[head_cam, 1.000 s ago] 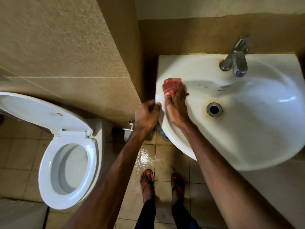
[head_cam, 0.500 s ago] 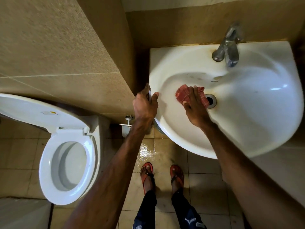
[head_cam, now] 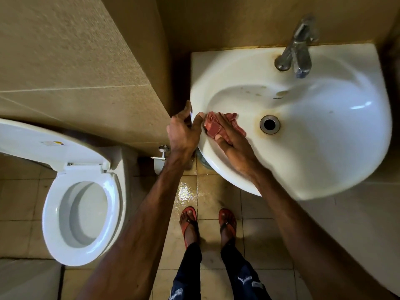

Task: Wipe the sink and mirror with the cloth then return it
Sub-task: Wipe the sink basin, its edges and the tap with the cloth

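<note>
The left hand is curled closed over the left rim of the white sink, thumb inside the edge and fingers outside, in the narrow gap beside the tiled wall. Just beside it, the right hand lies flat with fingers spread, pressing the one red cloth against the basin's inner left slope, close under the rim; it pins the cloth rather than closing around it. The bowl is open to the right, past the single drain, well apart from the cloth. One tap stands at the back edge. One toilet, lid raised, sits left; two feet in sandals stand on the wet floor.
</note>
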